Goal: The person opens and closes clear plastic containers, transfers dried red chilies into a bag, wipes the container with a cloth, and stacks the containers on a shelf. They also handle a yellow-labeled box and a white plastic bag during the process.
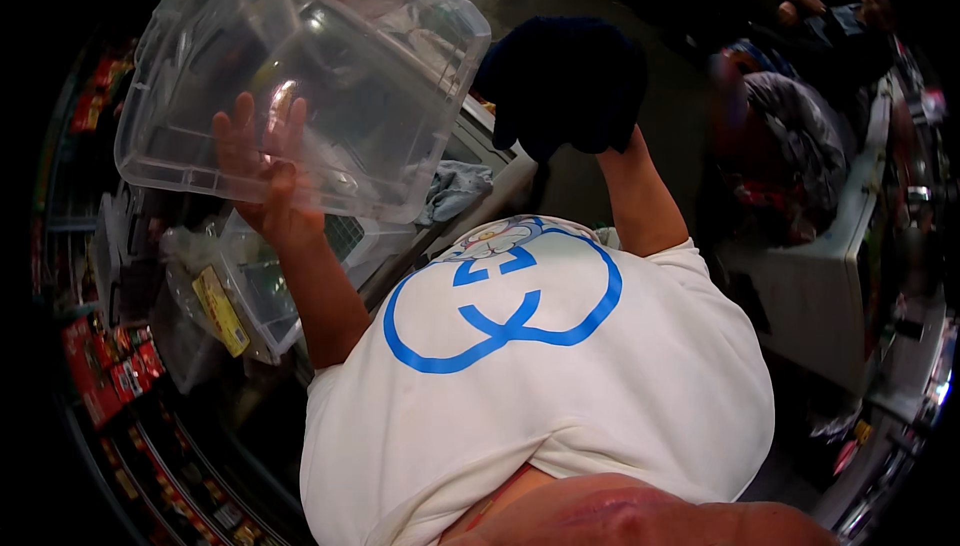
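Note:
A large clear plastic storage box [390,136] is tilted in front of me at the upper left. My left hand [262,166] holds it near its lower rim; its spread fingers show through the clear wall, and the thumb lies close to the rim. To the right of the box, a dark navy cloth [570,81] is bunched up in the air. My right hand is inside or behind this cloth, so its fingers are hidden and only the wrist and forearm [645,191] show. A small gap separates most of the cloth from the box.
Below the box, a grey-blue rag [455,191] lies on a ledge. More clear plastic containers [265,291], one with a yellow label [220,311], are stacked at left, beside shelves of red packages [115,371]. At right stands a white cabinet [810,296] with a grey bundle [800,126] nearby.

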Tool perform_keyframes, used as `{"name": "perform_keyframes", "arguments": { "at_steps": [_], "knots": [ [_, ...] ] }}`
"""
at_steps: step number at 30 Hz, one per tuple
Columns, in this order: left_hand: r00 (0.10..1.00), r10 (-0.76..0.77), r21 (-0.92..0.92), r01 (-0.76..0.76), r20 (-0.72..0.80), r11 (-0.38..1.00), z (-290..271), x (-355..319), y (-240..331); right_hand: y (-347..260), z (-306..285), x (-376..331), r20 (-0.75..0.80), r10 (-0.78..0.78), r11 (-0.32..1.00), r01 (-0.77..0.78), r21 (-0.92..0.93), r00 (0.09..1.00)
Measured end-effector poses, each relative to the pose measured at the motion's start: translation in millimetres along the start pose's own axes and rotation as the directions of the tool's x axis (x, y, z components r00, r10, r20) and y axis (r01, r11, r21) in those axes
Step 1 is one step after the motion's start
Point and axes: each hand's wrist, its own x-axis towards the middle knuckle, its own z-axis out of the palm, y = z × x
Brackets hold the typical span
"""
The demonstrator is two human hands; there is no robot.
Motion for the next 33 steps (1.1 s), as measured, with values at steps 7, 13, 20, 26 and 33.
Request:
{"name": "perform_keyframes", "arguments": {
  "at_steps": [7,13,20,26,33],
  "knots": [
    [0.991,-0.037,-0.027,0.041,0.131,0.999,-8,-3,-5,-5,-17,-34,-0.146,-0.02,0.994,0.004,-0.109,0.989],
    [0.993,-0.061,-0.009,0.062,0.106,0.998,-2,-6,-5,30,-53,-38,-0.372,-0.184,0.623,-0.185,-0.76,0.91],
    [0.99,-0.103,-0.017,0.105,0.093,0.994,12,0,-21,-35,21,11,0.078,-0.544,0.538,0.419,-0.731,0.835],
    [0.981,-0.146,-0.007,0.149,0.131,0.989,33,8,-43,-32,89,51,0.697,-0.524,-0.198,0.726,-0.659,0.489],
    [0.965,-0.206,-0.017,0.212,0.16,0.977,55,3,-58,-22,101,99,0.716,-0.575,-0.347,0.674,-0.652,0.397]
  ]
}}
